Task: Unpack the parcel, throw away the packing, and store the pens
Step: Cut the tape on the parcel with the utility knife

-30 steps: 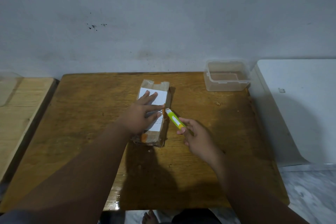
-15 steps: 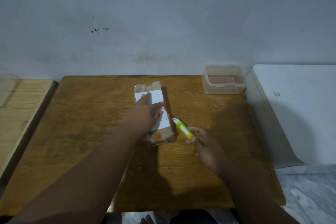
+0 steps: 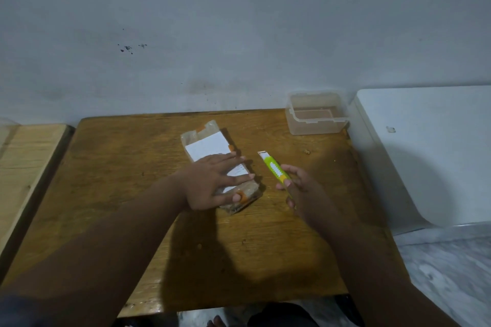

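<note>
A brown taped parcel [image 3: 204,141] with a white label lies flat in the middle of the wooden table [image 3: 119,167], turned at an angle. My left hand [image 3: 212,183] rests flat on its near half, fingers spread, pinning it down. To the right of the parcel, my right hand [image 3: 297,188] grips a green and yellow utility knife [image 3: 273,170] by its rear end. The knife's tip points away from me and stands clear of the parcel. No pens are visible.
A clear plastic container [image 3: 317,115] without a lid stands at the table's far right corner. A white cabinet [image 3: 425,151] sits beside the table on the right. A lighter wooden surface [image 3: 24,164] adjoins on the left. A wall runs behind.
The parcel has been turned so its far end swings left. The knife has drawn back from the parcel's right edge and now sits apart from it.
</note>
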